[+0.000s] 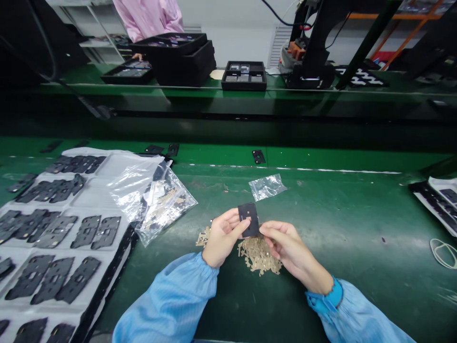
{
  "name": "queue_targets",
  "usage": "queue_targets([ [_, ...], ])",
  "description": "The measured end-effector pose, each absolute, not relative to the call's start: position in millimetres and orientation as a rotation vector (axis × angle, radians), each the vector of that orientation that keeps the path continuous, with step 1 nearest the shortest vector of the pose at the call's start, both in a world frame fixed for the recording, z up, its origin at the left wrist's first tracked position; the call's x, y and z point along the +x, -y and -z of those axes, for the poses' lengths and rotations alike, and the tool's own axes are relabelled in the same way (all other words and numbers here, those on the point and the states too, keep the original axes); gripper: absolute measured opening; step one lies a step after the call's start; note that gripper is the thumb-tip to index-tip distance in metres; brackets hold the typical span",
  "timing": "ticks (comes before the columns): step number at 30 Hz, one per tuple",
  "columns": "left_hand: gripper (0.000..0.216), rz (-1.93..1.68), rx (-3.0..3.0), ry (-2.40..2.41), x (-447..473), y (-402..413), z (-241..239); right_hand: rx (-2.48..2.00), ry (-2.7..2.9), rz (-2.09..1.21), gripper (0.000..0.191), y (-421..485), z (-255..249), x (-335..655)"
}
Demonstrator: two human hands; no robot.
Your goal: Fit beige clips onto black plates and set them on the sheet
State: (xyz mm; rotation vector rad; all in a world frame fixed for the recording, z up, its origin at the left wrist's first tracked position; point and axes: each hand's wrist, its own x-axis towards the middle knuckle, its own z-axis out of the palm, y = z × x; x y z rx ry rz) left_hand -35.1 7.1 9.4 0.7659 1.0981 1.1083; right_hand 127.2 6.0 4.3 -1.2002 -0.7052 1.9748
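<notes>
Black plate (253, 222) is gripped between thumb and fingers of your left hand (223, 236), above a heap of tan pieces (260, 259); your right hand (291, 245) bunches at its edge, any hold unclear. Apparently you are fitting small parts; careful alignment seems called for next.

Noted black on the flat plate (254, 214), tan on the heap of small pieces (260, 259), light blue on the sleeves (178, 290), stronger blue on the wristband (335, 293). Logged green across the tabletop (357, 209), white on the compartmented tray (91, 199), dark grey to black on its plates (78, 281). Saw pink on the co-worker's garment (150, 16), black on the stacked trays (182, 66).
</notes>
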Motion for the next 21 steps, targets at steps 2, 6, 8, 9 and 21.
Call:
queue_targets([
  [2,0.033,-1.093,0.736,-1.053,-36.3,-7.2,-8.7,-1.195,0.677,-2.015,0.019,-6.2,-5.3,127.5],
  [6,0.034,-1.079,0.689,-0.998,-37.2,-6.7,-7.6,-1.129,0.598,-2.110,0.017,-6.5,-8.4,128.0],
  [8,0.034,-1.078,0.667,-0.969,-36.8,-6.0,-7.8,-1.074,0.561,-2.156,0.017,-6.3,-9.2,128.3],
  [9,0.034,-1.076,0.660,-0.952,-36.6,-5.7,-8.0,-1.056,0.537,-2.174,0.017,-6.1,-9.2,128.5],
  [21,0.022,-1.192,0.724,-1.017,-34.0,-2.1,-6.6,-0.879,0.656,-2.050,0.013,-3.5,-12.2,124.7],
])
